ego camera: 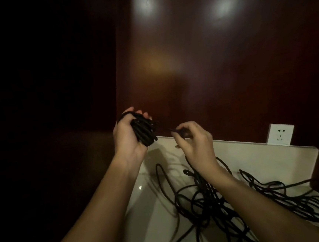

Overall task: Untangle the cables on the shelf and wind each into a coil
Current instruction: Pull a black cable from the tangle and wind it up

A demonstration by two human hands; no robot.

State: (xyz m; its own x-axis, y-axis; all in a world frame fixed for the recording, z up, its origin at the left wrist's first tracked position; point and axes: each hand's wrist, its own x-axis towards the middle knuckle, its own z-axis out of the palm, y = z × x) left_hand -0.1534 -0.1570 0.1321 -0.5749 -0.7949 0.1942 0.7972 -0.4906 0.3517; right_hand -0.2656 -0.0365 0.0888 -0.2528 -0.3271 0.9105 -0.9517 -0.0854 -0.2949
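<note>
The left hand grips a black cable coil. At 3 o'clock, the right hand pinches its loose end to wrap. Tangled cables wait on the shelf.

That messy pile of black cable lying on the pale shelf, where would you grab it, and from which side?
Probably the long loop at the left edge of the tangled cable, taken from above on the left. It lies apart from the knotted middle on the bare shelf, so fingers can pinch one strand without catching others.
</note>
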